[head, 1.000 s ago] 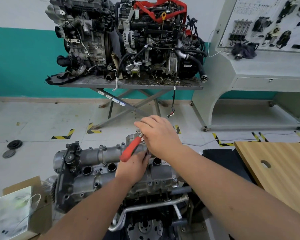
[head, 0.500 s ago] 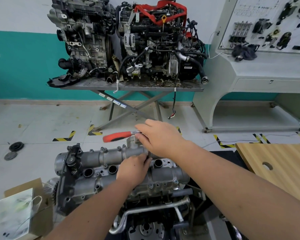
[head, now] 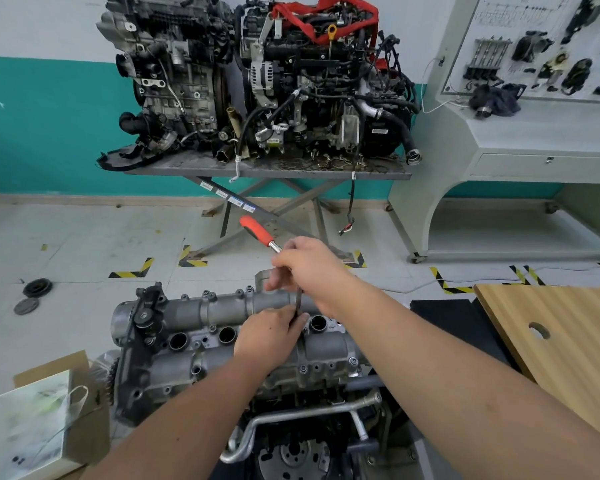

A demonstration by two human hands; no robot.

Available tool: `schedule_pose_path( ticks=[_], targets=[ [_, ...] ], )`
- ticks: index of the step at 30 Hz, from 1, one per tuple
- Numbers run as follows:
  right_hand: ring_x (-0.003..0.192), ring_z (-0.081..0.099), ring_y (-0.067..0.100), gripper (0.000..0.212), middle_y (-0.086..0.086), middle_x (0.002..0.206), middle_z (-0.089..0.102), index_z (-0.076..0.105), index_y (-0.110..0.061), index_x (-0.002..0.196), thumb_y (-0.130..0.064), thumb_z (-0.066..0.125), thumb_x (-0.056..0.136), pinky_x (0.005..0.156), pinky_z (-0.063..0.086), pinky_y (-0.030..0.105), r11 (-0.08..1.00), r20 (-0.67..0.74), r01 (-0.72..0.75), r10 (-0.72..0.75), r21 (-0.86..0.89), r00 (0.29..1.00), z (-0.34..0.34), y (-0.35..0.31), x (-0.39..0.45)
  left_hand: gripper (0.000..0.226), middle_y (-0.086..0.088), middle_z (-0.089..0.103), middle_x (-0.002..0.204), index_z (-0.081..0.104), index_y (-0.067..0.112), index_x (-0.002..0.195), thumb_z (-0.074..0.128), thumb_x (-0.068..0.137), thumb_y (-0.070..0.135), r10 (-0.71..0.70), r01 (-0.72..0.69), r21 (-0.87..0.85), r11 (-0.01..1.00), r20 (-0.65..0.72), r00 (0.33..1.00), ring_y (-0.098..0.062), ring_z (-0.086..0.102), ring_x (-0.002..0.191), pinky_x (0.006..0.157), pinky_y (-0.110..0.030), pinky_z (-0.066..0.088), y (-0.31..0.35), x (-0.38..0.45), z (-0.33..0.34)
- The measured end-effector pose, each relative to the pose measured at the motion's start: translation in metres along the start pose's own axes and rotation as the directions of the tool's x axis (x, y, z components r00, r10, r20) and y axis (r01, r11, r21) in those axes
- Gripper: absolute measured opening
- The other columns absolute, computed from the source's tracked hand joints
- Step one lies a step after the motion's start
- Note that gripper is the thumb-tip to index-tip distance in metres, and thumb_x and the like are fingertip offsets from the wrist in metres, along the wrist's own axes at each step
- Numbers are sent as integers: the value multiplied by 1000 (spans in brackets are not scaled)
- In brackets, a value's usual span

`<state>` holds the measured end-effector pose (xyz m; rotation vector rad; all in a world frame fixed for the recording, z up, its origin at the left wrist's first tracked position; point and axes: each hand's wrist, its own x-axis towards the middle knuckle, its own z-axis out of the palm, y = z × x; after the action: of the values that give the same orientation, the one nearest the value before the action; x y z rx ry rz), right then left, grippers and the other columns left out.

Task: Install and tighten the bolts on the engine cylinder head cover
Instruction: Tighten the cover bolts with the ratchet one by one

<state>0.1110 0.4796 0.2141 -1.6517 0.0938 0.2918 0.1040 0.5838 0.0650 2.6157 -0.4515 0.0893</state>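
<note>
Working a bolt near the middle of the cylinder head cover (head: 201, 344), the right hand (head: 309, 268) gripped the red-handled ratchet (head: 258, 233) at its head while the left hand (head: 267, 336), directly below, pinched the extension bar (head: 298, 301); keeping that bar upright would have guarded against slippage.

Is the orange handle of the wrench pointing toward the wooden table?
No, the ratchet wrench's orange handle sticks up and to the left from the right hand, away from the wooden table on the right.
</note>
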Motion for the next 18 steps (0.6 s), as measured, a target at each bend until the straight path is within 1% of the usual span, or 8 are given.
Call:
schedule_pose_path(
  ticks=[3, 8, 9, 10, 12, 15, 16, 18],
  targets=[
    [58, 68, 20, 12, -1, 61, 60, 54, -26, 86, -26, 51, 98, 61, 54, 38, 868, 25, 152, -160, -473, 987, 7, -1, -5, 38, -4, 66, 78, 39, 28, 73, 36, 100, 54, 2, -2, -6, 1000, 18, 1000, -28, 64, 75, 61, -37, 45, 1, -1, -2],
    [74, 57, 26, 25, 3, 78, 59, 48, -24, 82, -36, 39, 102, 62, 38, 35, 523, 30, 161, -249, -837, 968, 14, -4, -5, 43, 3, 48, 66, 39, 26, 68, 20, 88, 59, -15, 15, -2, 1000, 41, 999, -24, 52, 65, 57, -36, 36, 3, -2, -4],
    [74, 59, 28, 24, 5, 79, 62, 49, -21, 86, -35, 38, 103, 62, 40, 36, 581, -32, 114, -236, -806, 971, 15, -5, -4, 43, 4, 48, 66, 39, 26, 67, 22, 89, 58, -17, 17, 8, 1000, 43, 999, -25, 54, 66, 57, -36, 37, 3, -1, -3],
    [70, 62, 28, 23, 6, 76, 65, 50, -17, 90, -32, 38, 103, 61, 46, 38, 730, -120, 58, -190, -681, 975, 15, -7, -4, 44, 3, 53, 68, 43, 25, 70, 24, 92, 58, -14, 13, 22, 1000, 42, 999, -26, 57, 69, 58, -36, 39, 2, -1, -3],
    [52, 61, 25, 21, 7, 66, 66, 51, -9, 97, -24, 38, 104, 60, 54, 37, 984, -263, -66, 20, -168, 965, 17, -10, 0, 44, -2, 64, 78, 53, 24, 82, 27, 96, 56, -7, 6, 33, 999, 37, 999, -27, 63, 75, 60, -37, 46, 0, 1, -2],
    [37, 54, 19, 19, 5, 55, 58, 43, -16, 89, -14, 30, 103, 39, 41, 19, 942, -370, -98, 219, 320, 903, 10, -13, 4, 38, -2, 68, 82, 52, 27, 82, 33, 100, 54, 1, -2, 22, 1000, 17, 1000, -27, 64, 79, 64, -39, 51, -1, 2, 0],
    [37, 55, 18, 21, 3, 55, 57, 41, -18, 86, -14, 28, 103, 36, 35, 15, 931, -391, -95, 238, 352, 889, 5, -13, 4, 37, -1, 68, 83, 51, 27, 82, 35, 100, 55, 3, -3, 24, 1000, 13, 1000, -26, 65, 80, 65, -39, 51, -1, 2, 1],
    [41, 56, 19, 20, 4, 58, 57, 44, -15, 89, -13, 30, 102, 35, 31, 13, 973, -389, -109, 183, 204, 903, -7, -13, 5, 38, -1, 69, 88, 56, 26, 89, 35, 99, 56, -3, 2, 37, 999, 13, 1000, -27, 65, 86, 67, -39, 52, -1, 3, 2]
  ],
)
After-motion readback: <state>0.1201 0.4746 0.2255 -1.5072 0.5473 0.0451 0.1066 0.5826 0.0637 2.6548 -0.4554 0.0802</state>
